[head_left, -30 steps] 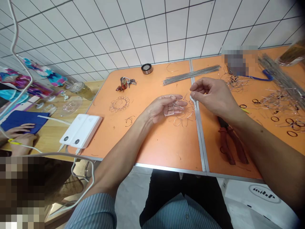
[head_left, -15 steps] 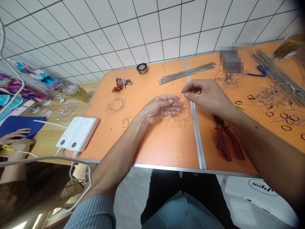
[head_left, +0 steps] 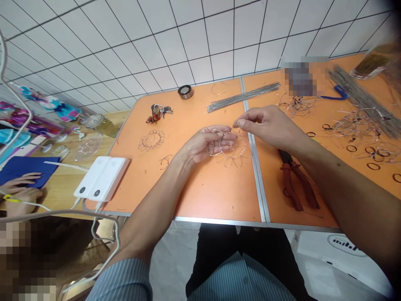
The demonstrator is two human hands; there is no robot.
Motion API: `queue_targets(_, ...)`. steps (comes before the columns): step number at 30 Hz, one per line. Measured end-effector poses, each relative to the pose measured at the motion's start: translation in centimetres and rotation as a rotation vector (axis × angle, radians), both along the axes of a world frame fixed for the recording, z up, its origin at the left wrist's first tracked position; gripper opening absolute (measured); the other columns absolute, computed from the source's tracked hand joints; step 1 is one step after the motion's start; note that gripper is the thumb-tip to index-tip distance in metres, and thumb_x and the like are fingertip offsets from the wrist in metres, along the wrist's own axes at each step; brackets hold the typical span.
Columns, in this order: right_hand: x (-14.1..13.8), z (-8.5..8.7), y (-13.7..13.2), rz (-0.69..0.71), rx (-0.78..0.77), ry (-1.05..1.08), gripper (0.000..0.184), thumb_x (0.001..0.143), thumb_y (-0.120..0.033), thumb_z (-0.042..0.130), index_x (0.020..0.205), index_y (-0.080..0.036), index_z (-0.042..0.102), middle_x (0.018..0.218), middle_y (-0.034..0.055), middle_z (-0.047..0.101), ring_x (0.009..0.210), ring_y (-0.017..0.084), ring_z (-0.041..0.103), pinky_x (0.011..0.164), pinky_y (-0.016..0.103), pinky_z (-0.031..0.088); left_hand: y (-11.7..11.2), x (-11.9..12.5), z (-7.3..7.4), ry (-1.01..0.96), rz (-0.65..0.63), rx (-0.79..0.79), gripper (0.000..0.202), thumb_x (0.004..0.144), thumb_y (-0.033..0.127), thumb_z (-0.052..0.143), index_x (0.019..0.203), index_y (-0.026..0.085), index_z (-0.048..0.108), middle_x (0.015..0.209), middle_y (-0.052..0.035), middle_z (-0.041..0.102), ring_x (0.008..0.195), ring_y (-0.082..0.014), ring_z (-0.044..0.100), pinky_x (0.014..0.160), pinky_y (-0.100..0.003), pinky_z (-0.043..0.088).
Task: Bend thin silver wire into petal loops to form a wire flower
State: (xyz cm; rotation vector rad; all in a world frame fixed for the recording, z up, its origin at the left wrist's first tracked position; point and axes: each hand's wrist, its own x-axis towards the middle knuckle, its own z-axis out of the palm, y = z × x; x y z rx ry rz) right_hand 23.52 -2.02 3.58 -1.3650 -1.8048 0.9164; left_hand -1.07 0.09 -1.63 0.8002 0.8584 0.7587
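Note:
A thin wire flower-shaped ring [head_left: 233, 161] with looped petals is held above the orange table. My left hand [head_left: 205, 144] grips its left side, thumb over the wire and fingers beneath. At the ring's upper edge, my right hand [head_left: 265, 127] pinches a wire between thumb and index finger. Below my right forearm lie red-handled pliers [head_left: 294, 179]. A second, finished-looking wire flower ring [head_left: 151, 141] rests flat to the left, near a small curl of wire [head_left: 165, 161].
Straight wires [head_left: 244, 97] lie bundled at the back, with a tape roll [head_left: 185, 91] and keys [head_left: 159, 112] to their left. Wire scraps [head_left: 354, 127] and dark rings cover the right side. A white power bank [head_left: 108, 177] sits left, near another person's hands [head_left: 25, 186].
Both hands stay close together at the wire ring. The ring has turned slightly and its round centre shows more clearly. My right hand has shifted a little left.

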Motion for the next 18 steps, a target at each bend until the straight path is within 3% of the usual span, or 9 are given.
queue_targets(18,0.1,-0.48,0.35,-0.048,0.072,-0.022,0.018,0.103,-0.028,0.079,0.093,-0.025,0.094,0.094,0.0056,0.089,0.093,0.027,0.079,0.085,0.041,0.06,0.16,-0.36,-0.4,-0.011,-0.034,0.02,0.021,0.103,0.005,0.077,0.119,0.014,0.088,0.121,-0.0155,0.094,0.106,-0.0235,0.093,0.102,-0.035,0.073)
